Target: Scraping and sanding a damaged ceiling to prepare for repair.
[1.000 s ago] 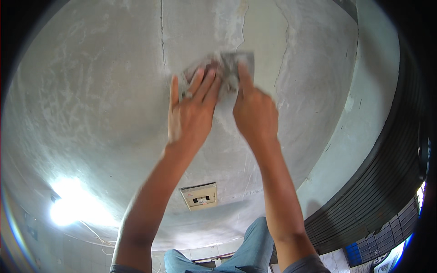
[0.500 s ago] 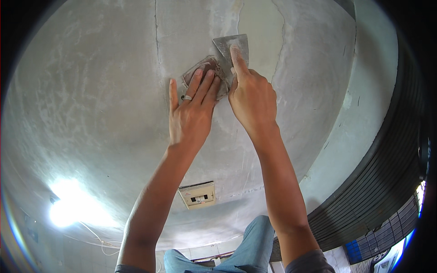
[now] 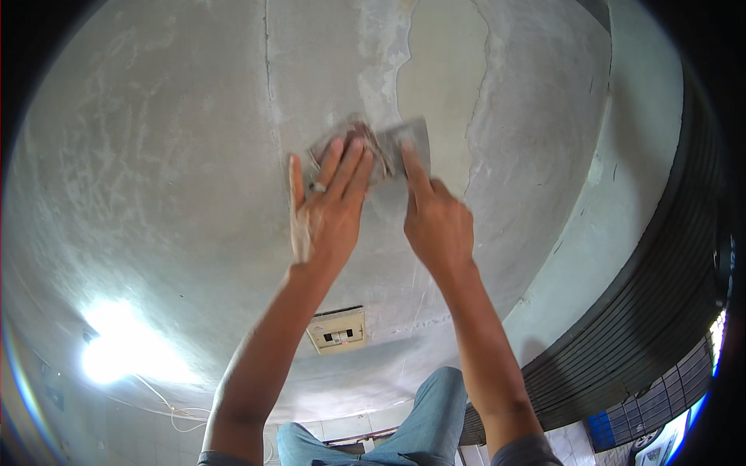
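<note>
Putty blades (image 3: 373, 147): right hand (image 3: 437, 225) grip closed on one, left hand (image 3: 326, 210) flat, pressing the other.

Bare forearms end in grey short sleeves, a ring (image 3: 318, 186) sits on one finger, and blue jeans (image 3: 423, 419) show below.

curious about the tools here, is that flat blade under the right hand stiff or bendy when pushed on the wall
The putty knife blade looks thin and flat, so probably springy, flexing slightly under the right hand forefinger. It seems light: one hand steers it. Smeared with grey plaster, it may be slippery against the plastered wall.
</note>
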`<state>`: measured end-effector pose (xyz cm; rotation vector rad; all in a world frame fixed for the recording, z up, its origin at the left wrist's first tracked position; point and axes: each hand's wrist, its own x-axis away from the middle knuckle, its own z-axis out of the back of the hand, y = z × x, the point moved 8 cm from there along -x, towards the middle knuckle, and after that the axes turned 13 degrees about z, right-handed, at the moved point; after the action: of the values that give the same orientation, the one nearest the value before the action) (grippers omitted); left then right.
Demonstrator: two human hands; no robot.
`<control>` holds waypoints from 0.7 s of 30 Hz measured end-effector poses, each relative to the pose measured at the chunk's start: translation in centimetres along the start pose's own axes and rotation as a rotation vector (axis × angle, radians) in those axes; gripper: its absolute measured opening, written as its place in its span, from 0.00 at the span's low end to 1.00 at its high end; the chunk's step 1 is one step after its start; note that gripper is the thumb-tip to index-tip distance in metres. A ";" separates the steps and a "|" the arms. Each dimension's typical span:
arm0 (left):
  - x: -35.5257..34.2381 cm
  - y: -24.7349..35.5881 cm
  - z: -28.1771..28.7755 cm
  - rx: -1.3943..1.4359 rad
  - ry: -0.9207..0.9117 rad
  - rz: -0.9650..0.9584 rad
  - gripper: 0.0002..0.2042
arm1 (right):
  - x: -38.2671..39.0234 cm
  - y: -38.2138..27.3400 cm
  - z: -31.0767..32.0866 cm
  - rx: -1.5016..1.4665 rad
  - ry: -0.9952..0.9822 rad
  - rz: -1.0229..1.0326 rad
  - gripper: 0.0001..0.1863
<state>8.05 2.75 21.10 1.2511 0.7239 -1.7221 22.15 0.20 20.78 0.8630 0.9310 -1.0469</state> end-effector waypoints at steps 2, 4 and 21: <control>-2.2 0.0 0.9 0.023 0.064 0.012 0.25 | -3.4 0.2 0.8 -0.008 0.008 0.019 0.35; -2.6 0.1 1.2 0.008 0.068 0.002 0.25 | -4.4 0.2 1.1 -0.031 0.007 0.040 0.33; -2.9 0.4 1.1 -0.037 0.099 -0.049 0.22 | -2.2 1.1 0.6 0.067 0.057 0.104 0.35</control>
<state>8.30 2.55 24.21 1.3100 0.8477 -1.6874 22.90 0.62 23.15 0.9910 0.8935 -0.9722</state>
